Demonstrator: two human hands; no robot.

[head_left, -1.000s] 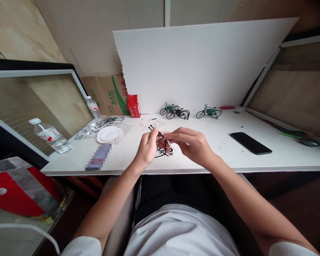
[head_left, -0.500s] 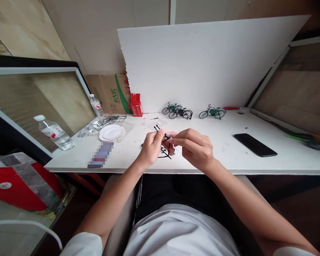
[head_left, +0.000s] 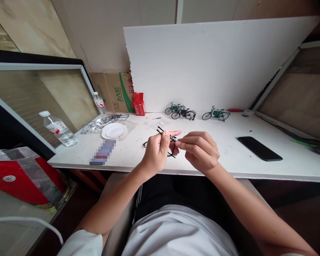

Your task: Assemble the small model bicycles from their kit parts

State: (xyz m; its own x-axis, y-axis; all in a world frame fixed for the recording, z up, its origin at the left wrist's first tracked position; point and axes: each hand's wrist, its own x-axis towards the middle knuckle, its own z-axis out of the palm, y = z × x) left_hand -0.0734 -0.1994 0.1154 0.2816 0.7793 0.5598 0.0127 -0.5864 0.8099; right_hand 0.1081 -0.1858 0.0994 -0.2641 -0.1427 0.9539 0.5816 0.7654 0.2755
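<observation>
Above the front of the white table, my left hand [head_left: 156, 151] is closed around a thin black model bicycle frame [head_left: 171, 155]. Two prongs of the frame stick out past the thumb, and its lower bars show beneath the fingers. My right hand [head_left: 202, 152] is closed in a pinch at the frame's right side, thumb and forefinger together. Whatever lies between those fingertips is too small to make out. Further back stand small finished-looking model bicycles: a green one [head_left: 173, 108], a black one [head_left: 184, 114] and another green one [head_left: 216, 114].
On the left are a water bottle [head_left: 59, 128], white plates [head_left: 114, 130], dark part sprues [head_left: 94, 124] and a blurred flat packet [head_left: 103, 152]. Behind stand a red box [head_left: 139, 104] and a white board [head_left: 216, 64]. A black phone [head_left: 259, 148] lies right.
The view has shifted slightly, so the table things appear moved. My right fingers sit a little further right on the frame, and the frame is tilted differently in my left hand.
</observation>
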